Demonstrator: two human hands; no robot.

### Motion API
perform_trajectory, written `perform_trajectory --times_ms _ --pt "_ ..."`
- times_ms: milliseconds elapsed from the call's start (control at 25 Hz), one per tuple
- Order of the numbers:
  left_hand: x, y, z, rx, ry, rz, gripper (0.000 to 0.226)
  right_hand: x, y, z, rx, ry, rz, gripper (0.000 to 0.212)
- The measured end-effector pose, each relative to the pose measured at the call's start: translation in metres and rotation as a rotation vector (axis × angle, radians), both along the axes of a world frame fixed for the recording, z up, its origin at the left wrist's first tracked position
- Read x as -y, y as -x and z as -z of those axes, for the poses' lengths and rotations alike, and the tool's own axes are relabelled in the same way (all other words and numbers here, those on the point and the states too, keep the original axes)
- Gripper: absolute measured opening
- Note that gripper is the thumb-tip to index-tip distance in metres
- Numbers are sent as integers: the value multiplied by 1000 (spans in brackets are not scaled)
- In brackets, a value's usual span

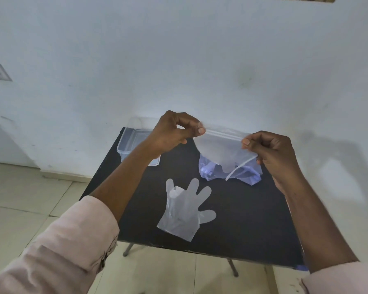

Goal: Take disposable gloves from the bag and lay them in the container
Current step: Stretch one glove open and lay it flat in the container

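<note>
Seen from the head camera, both hands are raised above the far half of a small black table (232, 219) that stands against a pale wall (179, 60). The left hand (174, 132) pinches one end of a clear disposable glove (219, 149) between thumb and fingertips, and the right hand (270, 151) pinches the other end the same way, so the thin film is stretched between them at its cuff edge and hangs down loosely in the air. Directly beneath it, toward the table's far right side, lies the crumpled bluish bag (242, 174), its top open and slack. A second glove (186, 209) lies flat on the table near the front edge, roughly at the middle, fingers spread and pointing toward the far edge, well apart from the bag. The clear plastic container (129, 143) sits at the far left corner, partly hidden behind the left forearm; whether anything lies inside it cannot be made out. Pale pink sleeves (68, 251) are pushed up on both arms. Under the table's front edge metal legs (233, 267) show above a light tiled floor (19, 209).
</note>
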State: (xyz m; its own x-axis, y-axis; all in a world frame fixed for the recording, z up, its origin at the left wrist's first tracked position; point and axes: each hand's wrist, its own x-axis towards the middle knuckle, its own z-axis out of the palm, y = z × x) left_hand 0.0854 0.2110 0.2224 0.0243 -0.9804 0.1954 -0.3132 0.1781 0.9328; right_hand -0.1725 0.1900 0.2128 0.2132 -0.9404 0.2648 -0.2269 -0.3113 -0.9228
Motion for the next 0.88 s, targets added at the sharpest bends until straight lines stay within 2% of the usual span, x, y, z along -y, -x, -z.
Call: perform_trajectory --times_ms 160,320,480,600,680,800,880 --pt "-1 -6 -10 -97 8 30 11 -1 -5 -11 30 -17 5 8" --pt "2 -27 -19 -239 -38 137 10 -2 -32 -25 144 -98 18 7" --pt "7 -59 -21 -375 -60 171 11 0 -78 -36 238 -181 4 16" --pt "12 -91 -20 -459 -50 147 15 3 -122 -40 238 -184 39 19" --pt "15 -115 -18 -476 -38 123 17 5 -151 -42 204 -156 71 19" --pt "19 -150 -13 -447 -30 95 5 7 -186 -40 148 -140 97 18" --pt "23 -174 -7 -404 -40 70 14 9 -211 -37 128 -160 103 16"
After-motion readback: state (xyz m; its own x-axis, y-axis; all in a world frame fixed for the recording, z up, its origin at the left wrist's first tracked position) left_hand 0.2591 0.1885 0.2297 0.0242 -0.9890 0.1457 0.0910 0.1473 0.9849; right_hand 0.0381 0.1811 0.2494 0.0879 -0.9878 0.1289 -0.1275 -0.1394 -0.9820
